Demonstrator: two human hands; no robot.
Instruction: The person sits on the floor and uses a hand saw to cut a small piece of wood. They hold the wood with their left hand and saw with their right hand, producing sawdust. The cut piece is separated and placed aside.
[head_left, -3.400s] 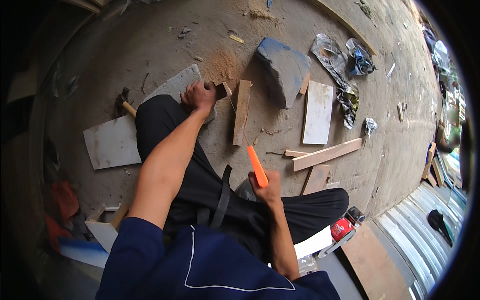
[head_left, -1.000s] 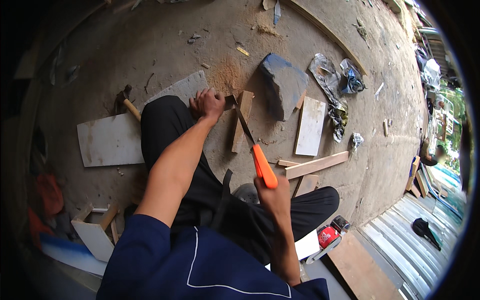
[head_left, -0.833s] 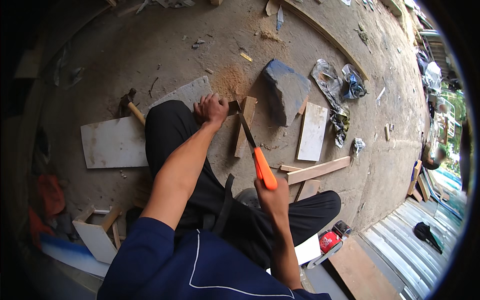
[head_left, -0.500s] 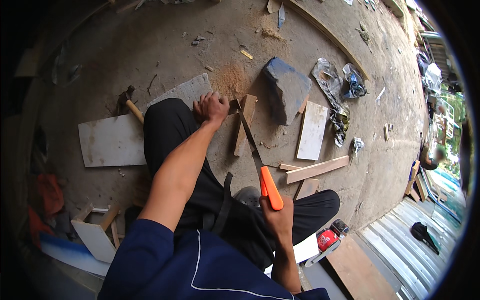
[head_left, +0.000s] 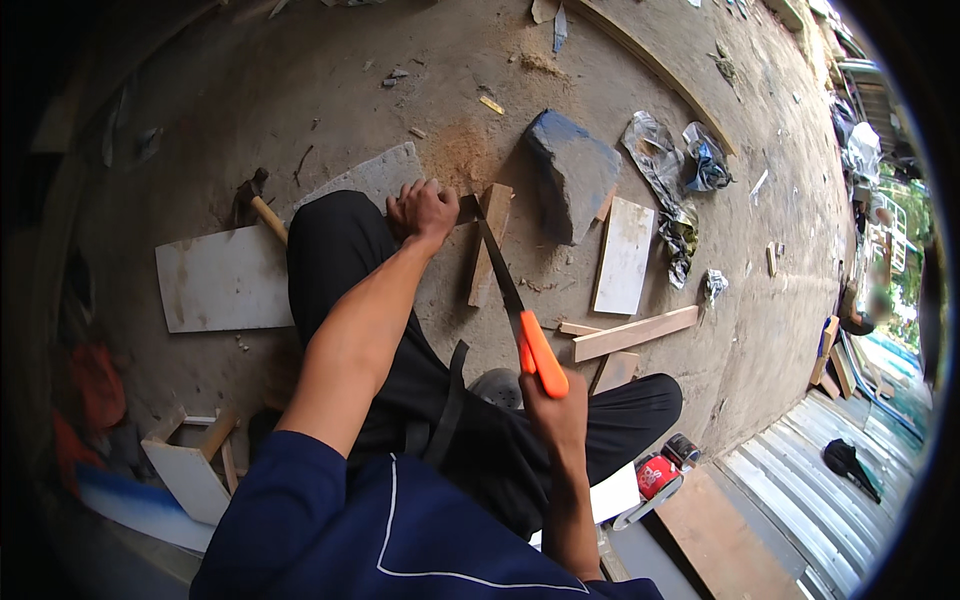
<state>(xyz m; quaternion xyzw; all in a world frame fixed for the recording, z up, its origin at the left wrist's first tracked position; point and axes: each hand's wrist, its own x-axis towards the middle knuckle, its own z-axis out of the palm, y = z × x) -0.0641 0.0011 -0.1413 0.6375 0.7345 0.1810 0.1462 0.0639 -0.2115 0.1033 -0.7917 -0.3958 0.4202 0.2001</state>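
Observation:
My right hand (head_left: 556,410) is closed round the orange handle of a hand saw (head_left: 501,270). The dark blade slants forward and left, with its far end by a short piece of wood (head_left: 468,211). My left hand (head_left: 423,212) is closed on that piece and mostly covers it. Under the blade, a wooden block (head_left: 491,245) lies on the ground. I cannot tell how deep the blade sits in the wood. Sawdust (head_left: 460,150) is scattered just beyond.
A hammer (head_left: 265,215) and white board (head_left: 220,280) lie left. Ahead are a grey slab (head_left: 370,175) and a large blue-grey stone (head_left: 575,175). To the right are a white panel (head_left: 625,255), wood strips (head_left: 637,335), crumpled plastic (head_left: 655,150) and a red-and-black tool (head_left: 660,475).
My right hand has pushed the saw a little forward, away from me, so the orange handle sits farther up. My left hand stays in place on the wood.

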